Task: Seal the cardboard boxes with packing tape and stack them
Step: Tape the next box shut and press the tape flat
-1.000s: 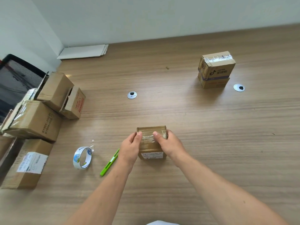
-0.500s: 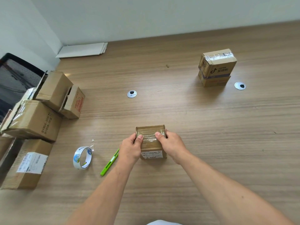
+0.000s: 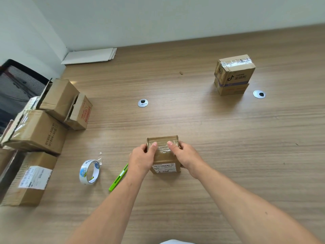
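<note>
A small cardboard box [image 3: 163, 156] with clear tape across its top and a white label on its near face sits on the wooden table in front of me. My left hand [image 3: 141, 160] grips its left side with the thumb pressing on the taped top. My right hand [image 3: 184, 155] grips its right side, thumb on the tape too. A roll of clear packing tape [image 3: 89, 171] stands on edge to the left. A green cutter [image 3: 117, 178] lies beside my left wrist. Two taped boxes [image 3: 233, 74] are stacked at the far right.
Several unsealed cardboard boxes [image 3: 35, 131] are piled along the table's left edge, next to a black mesh chair [image 3: 15, 81]. Flat white sheets [image 3: 89, 56] lie in the far corner. Two round cable grommets [image 3: 142, 103] are set in the tabletop.
Both thumbs have slid a little along the tape on the box top. The box stays where it was.
</note>
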`<state>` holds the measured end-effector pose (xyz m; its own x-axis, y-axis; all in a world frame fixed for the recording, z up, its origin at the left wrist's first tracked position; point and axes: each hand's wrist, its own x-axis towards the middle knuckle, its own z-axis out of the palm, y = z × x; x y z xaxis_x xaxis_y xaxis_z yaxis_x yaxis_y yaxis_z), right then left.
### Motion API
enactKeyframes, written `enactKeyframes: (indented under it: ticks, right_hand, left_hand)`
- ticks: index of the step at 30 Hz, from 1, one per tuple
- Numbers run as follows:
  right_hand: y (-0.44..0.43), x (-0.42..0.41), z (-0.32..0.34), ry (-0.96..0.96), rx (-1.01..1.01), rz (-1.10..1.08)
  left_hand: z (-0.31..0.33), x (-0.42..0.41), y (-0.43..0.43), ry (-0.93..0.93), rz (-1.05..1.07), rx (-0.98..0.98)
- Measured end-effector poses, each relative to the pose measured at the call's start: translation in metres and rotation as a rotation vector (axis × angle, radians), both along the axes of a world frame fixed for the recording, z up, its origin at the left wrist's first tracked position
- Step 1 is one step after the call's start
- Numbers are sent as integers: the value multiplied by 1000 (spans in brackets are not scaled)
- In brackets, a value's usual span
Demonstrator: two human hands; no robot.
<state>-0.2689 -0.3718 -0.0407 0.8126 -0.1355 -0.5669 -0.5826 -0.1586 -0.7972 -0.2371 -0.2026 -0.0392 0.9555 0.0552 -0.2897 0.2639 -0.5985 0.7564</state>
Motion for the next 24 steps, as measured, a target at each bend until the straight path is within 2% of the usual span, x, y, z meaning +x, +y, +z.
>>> enactKeyframes:
  ticks: [3, 6, 11, 14, 17, 21, 24]
  right_hand:
    - [8, -2, 11, -57, -196, 45]
    - [7, -3, 13, -75, -195, 49]
    - [-7, 0, -7, -38, 12, 15]
    - [-10, -3, 10, 12, 209, -7]
    - [-13, -3, 16, 52, 289, -18]
    - [-7, -1, 15, 49, 180, -57]
    - [-3, 3, 8, 8, 60, -91]
  left_hand:
    - [0, -2, -6, -56, 20, 77]
    - [-8, -3, -6, -103, 28, 20]
    - [-9, 1, 2, -84, 6, 16]
    - [-8, 2, 5, -81, 1, 0]
    - [-8, 4, 6, -42, 18, -7]
    - [0, 9, 1, 43, 51, 44]
    - [7, 8, -7, 16, 29, 139]
